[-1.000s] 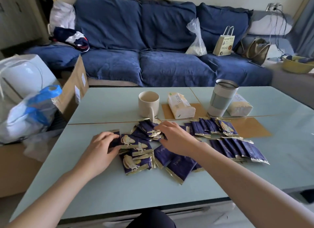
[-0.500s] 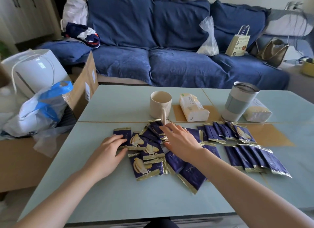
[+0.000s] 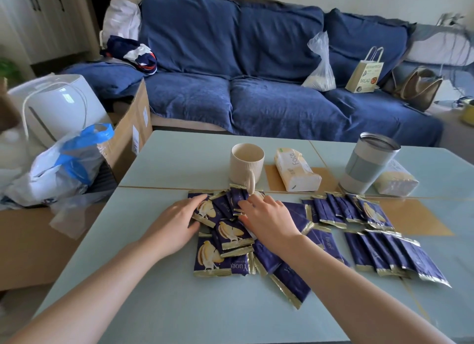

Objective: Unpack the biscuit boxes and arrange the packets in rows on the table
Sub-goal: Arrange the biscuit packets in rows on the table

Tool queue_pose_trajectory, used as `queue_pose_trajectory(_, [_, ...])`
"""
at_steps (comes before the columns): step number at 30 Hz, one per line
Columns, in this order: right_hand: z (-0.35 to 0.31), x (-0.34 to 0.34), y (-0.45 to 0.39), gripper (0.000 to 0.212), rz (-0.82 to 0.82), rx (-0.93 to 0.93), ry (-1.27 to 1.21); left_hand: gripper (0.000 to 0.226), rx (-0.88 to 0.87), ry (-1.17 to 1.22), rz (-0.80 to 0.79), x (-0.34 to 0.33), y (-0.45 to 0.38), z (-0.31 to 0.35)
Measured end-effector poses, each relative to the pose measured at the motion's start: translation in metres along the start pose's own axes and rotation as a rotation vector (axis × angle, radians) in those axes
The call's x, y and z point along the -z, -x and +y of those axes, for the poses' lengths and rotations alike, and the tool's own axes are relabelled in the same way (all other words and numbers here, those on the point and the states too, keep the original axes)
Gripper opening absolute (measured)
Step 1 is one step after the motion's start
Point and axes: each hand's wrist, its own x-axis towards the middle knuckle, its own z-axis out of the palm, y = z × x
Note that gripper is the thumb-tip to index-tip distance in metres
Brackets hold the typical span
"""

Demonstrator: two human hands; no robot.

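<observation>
Dark blue biscuit packets with gold edges lie on the pale table point(image 3: 164, 305). A loose pile of packets point(image 3: 230, 237) sits in the middle, in front of a cream mug point(image 3: 246, 165). To the right, two overlapping rows are laid out: an upper row point(image 3: 346, 210) and a lower row point(image 3: 389, 256). My left hand point(image 3: 177, 223) holds the leftmost packet point(image 3: 206, 210), fingers on its far edge and thumb at its near edge. My right hand point(image 3: 268, 219) lies over the pile, fingertips and thumb pinching a packet point(image 3: 237, 200) just below the mug's handle.
A tissue pack point(image 3: 295, 171), a grey tumbler point(image 3: 366, 164) and another wrapped pack point(image 3: 395, 182) stand behind the rows. A cardboard box point(image 3: 128, 135) with plastic bags point(image 3: 59, 169) is left of the table. A blue sofa point(image 3: 256, 99) runs behind.
My right hand has moved left across the pile toward the packets under the mug's handle. My left hand has shifted its packet slightly away from me. The view has swung left.
</observation>
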Motion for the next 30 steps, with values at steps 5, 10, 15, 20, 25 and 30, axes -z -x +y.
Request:
queue_pose_trajectory(5, [-0.004,0.0,-0.004,0.033,0.022,-0.008,0.022,0.046,-0.098,-0.037,0.107,0.007,-0.002,0.006])
queue_pose_trajectory(10, [-0.002,-0.003,-0.004,0.029,0.04,-0.027,0.0,0.04,-0.007,-0.035,0.301,0.021,0.003,0.001])
queue_pose_trajectory(15, [0.002,-0.004,-0.004,0.033,0.036,0.014,-0.058,0.042,0.074,-0.156,0.249,0.005,-0.003,0.006])
queue_pose_trajectory(20, [0.013,-0.004,0.004,0.047,0.046,-0.014,-0.075,0.056,0.13,-0.219,0.143,-0.007,-0.011,0.006])
queue_pose_trajectory(25, [0.023,-0.009,0.007,0.055,-0.028,-0.136,-0.19,0.06,0.124,-0.259,0.061,-0.013,-0.009,0.004])
queue_pose_trajectory(30, [0.02,-0.009,0.007,0.05,-0.067,-0.093,-0.267,0.054,0.118,-0.304,0.015,-0.016,-0.013,0.01])
